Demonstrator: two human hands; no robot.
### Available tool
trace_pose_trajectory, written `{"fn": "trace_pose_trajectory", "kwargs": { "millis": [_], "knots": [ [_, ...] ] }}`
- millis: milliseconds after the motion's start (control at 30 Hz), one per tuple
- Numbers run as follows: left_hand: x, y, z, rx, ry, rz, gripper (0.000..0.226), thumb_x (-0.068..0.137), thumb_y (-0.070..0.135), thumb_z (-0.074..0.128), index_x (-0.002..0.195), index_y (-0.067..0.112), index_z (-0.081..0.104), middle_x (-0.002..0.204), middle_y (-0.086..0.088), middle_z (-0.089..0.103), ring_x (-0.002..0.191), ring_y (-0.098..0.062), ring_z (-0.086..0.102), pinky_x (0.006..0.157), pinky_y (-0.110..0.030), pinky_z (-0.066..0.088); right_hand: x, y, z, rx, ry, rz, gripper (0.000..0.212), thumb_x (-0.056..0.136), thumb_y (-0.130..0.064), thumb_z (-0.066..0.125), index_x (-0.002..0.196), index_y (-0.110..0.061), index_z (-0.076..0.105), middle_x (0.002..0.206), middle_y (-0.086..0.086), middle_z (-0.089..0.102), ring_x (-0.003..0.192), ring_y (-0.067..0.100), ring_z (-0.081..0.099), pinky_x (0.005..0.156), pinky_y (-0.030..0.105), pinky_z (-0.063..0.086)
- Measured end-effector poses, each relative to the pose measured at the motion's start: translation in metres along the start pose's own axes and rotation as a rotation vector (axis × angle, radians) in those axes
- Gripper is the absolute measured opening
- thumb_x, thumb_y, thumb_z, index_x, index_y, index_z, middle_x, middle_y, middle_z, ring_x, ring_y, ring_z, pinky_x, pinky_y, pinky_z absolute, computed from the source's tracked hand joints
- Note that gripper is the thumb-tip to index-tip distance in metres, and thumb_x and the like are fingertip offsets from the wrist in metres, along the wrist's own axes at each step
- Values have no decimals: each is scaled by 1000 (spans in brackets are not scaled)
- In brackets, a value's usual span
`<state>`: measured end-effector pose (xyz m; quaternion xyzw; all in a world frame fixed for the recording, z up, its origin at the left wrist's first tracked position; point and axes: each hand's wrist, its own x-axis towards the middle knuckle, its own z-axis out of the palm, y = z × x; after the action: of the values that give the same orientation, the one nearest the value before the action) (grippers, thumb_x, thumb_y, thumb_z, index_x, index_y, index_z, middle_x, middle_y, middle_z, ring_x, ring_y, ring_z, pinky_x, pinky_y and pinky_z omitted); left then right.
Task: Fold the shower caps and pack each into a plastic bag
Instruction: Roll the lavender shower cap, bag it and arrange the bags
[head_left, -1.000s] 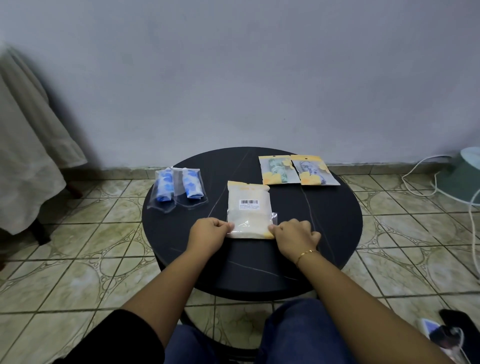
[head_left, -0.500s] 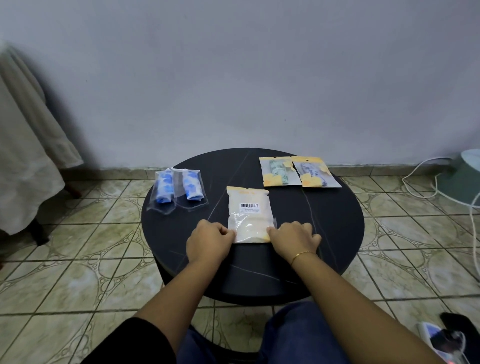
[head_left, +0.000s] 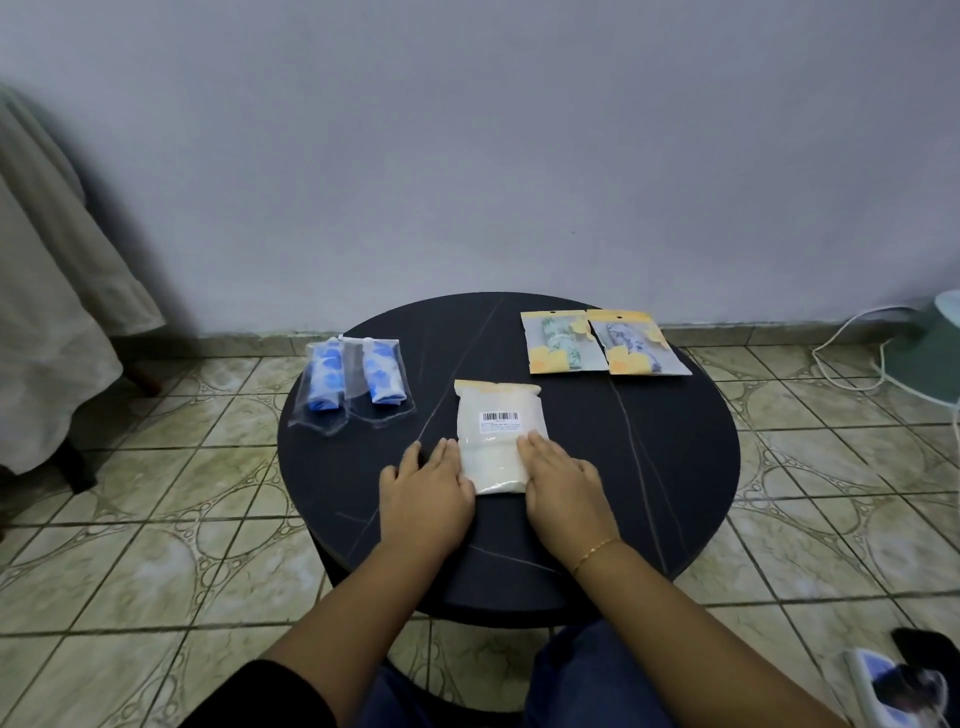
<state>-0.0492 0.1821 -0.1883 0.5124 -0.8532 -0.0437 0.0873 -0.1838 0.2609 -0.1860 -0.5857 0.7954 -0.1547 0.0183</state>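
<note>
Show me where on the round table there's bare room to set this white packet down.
Bare patches on the table: the right side below the two yellow-topped packs; the far middle between those and the two clear bags; the near edge by the forearms. The centre is crowded: white packet flanked by left hand and right hand.

Plain pale grey-lilac wall (head_left: 467, 130) at the back, with a greenish tile skirting (head_left: 249, 344) along the bottom. Floor's glossy beige-green patterned tiles (head_left: 156, 561). Round black counter with thin pale veins (head_left: 649, 457) in the middle, off-white draped cloth (head_left: 47, 322) far left, white cable (head_left: 841, 353) far right.
</note>
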Motion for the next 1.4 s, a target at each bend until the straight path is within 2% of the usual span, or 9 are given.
{"fn": "trace_pose_trajectory", "kwargs": {
  "millis": [200, 300, 400, 500, 600, 800, 1000, 1233, 1400],
  "knots": [
    [-5, 1, -10, -177, 17, -35, 46, 96, 31, 28, 138, 23, 44, 154, 2, 28, 143, -14, 15, 110, -37, 17, -7, -6, -9, 59, 81, 133, 47, 97, -30, 28, 142, -18, 34, 148, 8, 26, 133, 24, 25, 108, 36, 22],
    [-12, -6, -15, -620, 110, 3, 43, 90, 31, 23, 116, 34, 57, 130, 7, 57, 118, -7, 47, 101, -34, 31, -10, -9, -9, -17, 67, 73, 74, 81, -66, 11, 140, -25, 33, 128, -3, 36, 119, 18, 31, 100, 35, 23],
    [-17, -12, -16, -970, 157, 168, 39, 84, 40, 28, 117, 49, 46, 119, 27, 58, 107, 9, 53, 95, -20, 40, -7, -9, -10, 32, -13, 25, 92, 72, -82, 20, 147, -29, 15, 128, -8, 39, 119, 14, 35, 101, 35, 23],
    [-17, -8, -15, -788, 131, 331, 59, 78, 42, 33, 137, 45, 29, 128, 23, 51, 108, 13, 48, 85, -1, 32, 0, -17, -9, 389, 99, 104, 60, 86, -61, 45, 133, -26, 35, 121, -11, 55, 115, 11, 46, 102, 32, 25],
    [-11, 0, -8, -568, 155, 379, 74, 77, 42, 43, 147, 30, 23, 126, 4, 57, 107, -7, 54, 85, -12, 38, 12, -25, -2, 695, 110, 332, 23, 91, -48, 47, 94, -25, 47, 95, -5, 64, 102, 19, 53, 93, 33, 32],
    [26, 0, 11, -432, 230, 325, 60, 81, 17, 67, 138, 13, 47, 144, -8, 45, 125, -26, 52, 96, -39, 49, 47, -26, -2, 648, -14, 443, 29, 87, -55, 46, 89, -29, 59, 91, -12, 60, 97, 11, 41, 84, 30, 21],
    [71, 13, 13, -443, 146, 274, 58, 92, 21, 54, 146, 21, 34, 156, 1, 23, 137, -16, 35, 95, -32, 45, 86, -20, 1, 467, 59, 490, 31, 89, -54, 41, 92, -31, 61, 95, -9, 60, 95, 13, 41, 81, 33, 23],
    [127, 22, 15, -344, 102, 276, 54, 91, 30, 50, 142, 20, 35, 144, 3, 28, 121, -15, 45, 79, -31, 46, 136, -5, 7, 253, 75, 554, 35, 91, -55, 36, 106, -35, 61, 108, -6, 57, 105, 16, 42, 85, 36, 25],
    [152, 25, 22, -334, 78, 215, 52, 93, 28, 45, 142, 16, 34, 151, -1, 25, 144, -21, 14, 108, -33, 31, 156, 1, 15, 218, 117, 574, 37, 92, -55, 35, 102, -35, 64, 109, -7, 60, 104, 16, 43, 84, 37, 25]
  ]
}}
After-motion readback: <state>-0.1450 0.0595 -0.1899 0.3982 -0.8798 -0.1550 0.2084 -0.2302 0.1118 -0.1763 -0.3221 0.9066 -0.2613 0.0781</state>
